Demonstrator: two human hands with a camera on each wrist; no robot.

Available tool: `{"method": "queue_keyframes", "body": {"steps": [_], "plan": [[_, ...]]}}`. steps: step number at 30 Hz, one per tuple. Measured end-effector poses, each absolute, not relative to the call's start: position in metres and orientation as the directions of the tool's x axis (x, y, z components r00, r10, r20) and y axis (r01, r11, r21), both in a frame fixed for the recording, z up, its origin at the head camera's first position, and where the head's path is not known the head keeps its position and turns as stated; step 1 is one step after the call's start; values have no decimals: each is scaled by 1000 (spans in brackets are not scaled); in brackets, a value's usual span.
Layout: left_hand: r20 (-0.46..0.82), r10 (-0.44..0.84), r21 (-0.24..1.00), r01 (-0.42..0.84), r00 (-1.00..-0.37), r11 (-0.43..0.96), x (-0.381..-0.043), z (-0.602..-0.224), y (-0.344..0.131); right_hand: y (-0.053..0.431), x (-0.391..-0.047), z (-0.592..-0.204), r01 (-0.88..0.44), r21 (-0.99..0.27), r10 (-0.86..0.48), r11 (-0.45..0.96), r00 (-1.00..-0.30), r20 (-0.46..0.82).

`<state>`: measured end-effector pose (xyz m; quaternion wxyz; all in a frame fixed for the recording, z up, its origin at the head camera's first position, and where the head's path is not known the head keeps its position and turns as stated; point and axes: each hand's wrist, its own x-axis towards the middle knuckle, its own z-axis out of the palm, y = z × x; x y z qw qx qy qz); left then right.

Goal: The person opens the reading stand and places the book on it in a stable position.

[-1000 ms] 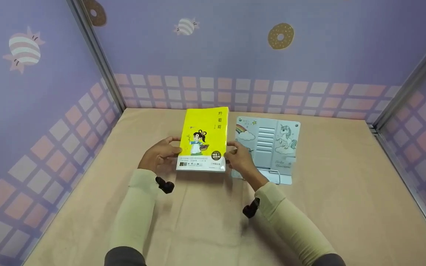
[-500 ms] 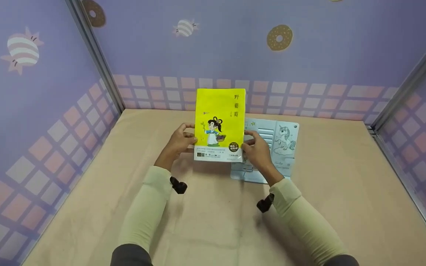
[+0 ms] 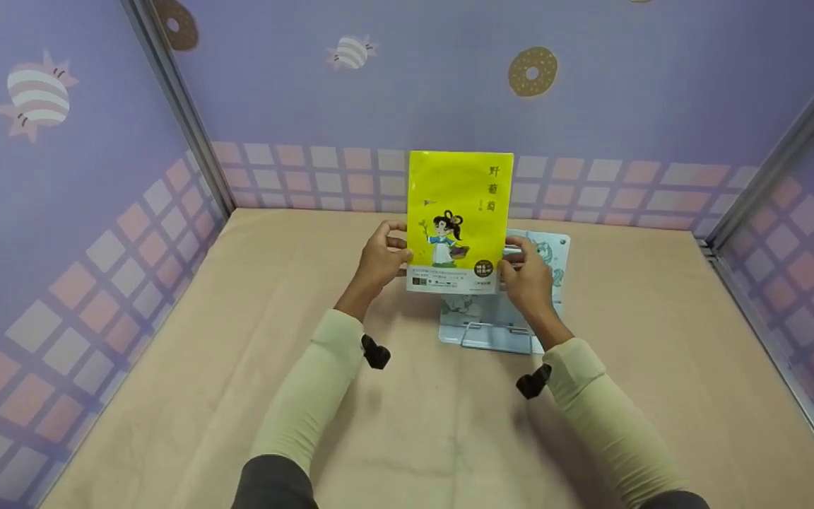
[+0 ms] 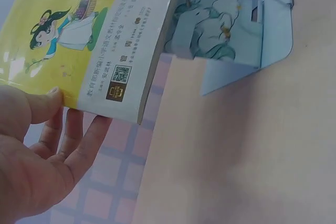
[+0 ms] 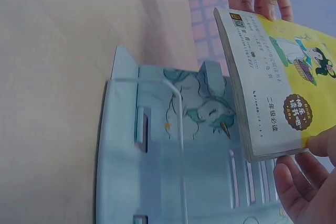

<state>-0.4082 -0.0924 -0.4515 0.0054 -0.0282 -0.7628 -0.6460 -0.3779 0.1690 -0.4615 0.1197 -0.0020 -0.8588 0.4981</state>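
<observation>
A yellow book (image 3: 456,212) with a cartoon figure and a white band along its bottom is held up, its cover facing the head camera. My left hand (image 3: 384,256) pinches its left edge, thumb on the cover and fingers behind, as the left wrist view also shows. At the right edge, my right hand (image 3: 528,274) grips it the same way. Behind and below the book stands a light blue book stand (image 3: 495,336) with unicorn pictures, slots and a wire holder (image 5: 181,129) at its foot. The book and right hand hide much of its back plate in the head view.
The table (image 3: 237,353) has a beige cloth. Purple walls (image 3: 273,85) with pink and white squares enclose its back and sides, joined by metal posts (image 3: 181,106). Small black devices (image 3: 376,352) sit at both wrists.
Both hands have lifted the book and carried it rightward from beside the stand to in front of its upper part. The book now stands more upright, and the stand has stayed in place.
</observation>
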Motion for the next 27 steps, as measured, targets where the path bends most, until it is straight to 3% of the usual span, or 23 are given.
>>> {"method": "queue_keyframes", "body": {"steps": [11, 27], "plan": [[100, 19, 973, 101, -995, 209, -409, -449, -54, 201, -381, -461, -133, -831, 198, 540, -940, 279], [116, 39, 959, 122, -992, 255, -409, -449, -15, 237, -379, -462, -84, -840, 264, 535, -929, 261]]}}
